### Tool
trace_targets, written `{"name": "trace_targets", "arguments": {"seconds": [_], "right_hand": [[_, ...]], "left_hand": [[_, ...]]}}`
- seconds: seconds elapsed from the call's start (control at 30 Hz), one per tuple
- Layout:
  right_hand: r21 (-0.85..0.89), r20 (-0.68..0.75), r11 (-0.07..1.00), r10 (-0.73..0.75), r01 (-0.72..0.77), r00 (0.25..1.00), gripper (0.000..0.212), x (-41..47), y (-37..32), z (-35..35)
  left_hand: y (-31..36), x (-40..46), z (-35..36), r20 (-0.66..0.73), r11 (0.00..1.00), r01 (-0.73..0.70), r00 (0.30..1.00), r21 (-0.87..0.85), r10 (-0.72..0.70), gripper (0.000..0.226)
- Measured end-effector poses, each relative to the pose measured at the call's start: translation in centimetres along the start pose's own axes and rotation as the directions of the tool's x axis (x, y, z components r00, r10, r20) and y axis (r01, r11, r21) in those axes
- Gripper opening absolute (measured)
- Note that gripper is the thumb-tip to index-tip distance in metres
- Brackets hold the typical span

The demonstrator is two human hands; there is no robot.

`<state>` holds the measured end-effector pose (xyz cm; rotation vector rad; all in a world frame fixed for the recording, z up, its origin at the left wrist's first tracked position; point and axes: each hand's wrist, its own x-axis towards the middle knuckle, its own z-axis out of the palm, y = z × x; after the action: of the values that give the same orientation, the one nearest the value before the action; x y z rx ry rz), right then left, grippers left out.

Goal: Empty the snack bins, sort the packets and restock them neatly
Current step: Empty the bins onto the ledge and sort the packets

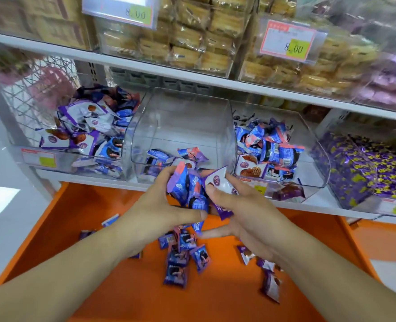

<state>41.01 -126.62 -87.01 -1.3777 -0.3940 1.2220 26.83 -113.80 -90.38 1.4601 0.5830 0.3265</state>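
Both hands hold a bunch of snack packets (190, 189) together, just in front of the middle clear bin (183, 122). My left hand (159, 201) grips the blue packets from the left. My right hand (236, 205) grips a white and purple packet (217, 182) from the right. The middle bin holds only a few blue packets (159, 159) at its front. The left bin (80, 133) is heaped with white and blue packets mixed. The right bin (273, 149) holds blue packets over white ones. Loose packets (183, 254) lie on the orange ledge (122, 287) below my hands.
A fourth bin (364, 168) at the far right is full of purple and yellow sweets. The white shelf above (192, 75) carries clear boxes of pastries with price tags (290, 40). A wire rack (36, 89) stands at the left. More white packets (271, 284) lie on the ledge's right side.
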Motion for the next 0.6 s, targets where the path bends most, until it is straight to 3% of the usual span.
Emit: {"name": "trace_targets", "arguments": {"seconds": [0.1,0.2,0.27,0.33,0.4,0.6], "right_hand": [[0.013,0.014,0.992,0.128,-0.129,0.992,0.088,0.2,0.2,-0.5],[-0.126,0.027,0.975,0.19,-0.185,0.981,0.1,0.9,1.2,-1.3],[-0.237,0.033,0.95,0.22,-0.206,0.975,0.092,1.3,1.6,-2.0],[-0.305,0.047,0.926,0.249,-0.223,0.967,0.063,1.5,1.7,-2.6],[-0.346,0.048,0.908,0.266,-0.234,0.963,0.049,1.5,1.7,-3.2],[-0.448,-0.102,0.854,0.243,-0.263,0.965,0.065,2.3,2.6,-5.3]], "left_hand": [[-0.7,0.1,-0.4,0.002,0.994,0.079,0.997,-0.073,-0.079,0.076],[-1.6,0.2,-1.0,0.046,0.987,0.146,0.989,-0.072,-0.143,0.069],[-2.2,0.2,-1.5,0.058,0.984,0.174,0.983,-0.036,-0.172,0.067],[-2.7,0.3,-1.8,0.09,0.981,0.192,0.977,0.002,-0.192,0.064],[-3.3,0.5,-2.1,0.123,0.978,0.203,0.971,0.041,-0.207,0.06],[-8.0,3.4,-2.2,0.112,0.952,0.241,0.958,0.188,-0.265,0.053]]}}
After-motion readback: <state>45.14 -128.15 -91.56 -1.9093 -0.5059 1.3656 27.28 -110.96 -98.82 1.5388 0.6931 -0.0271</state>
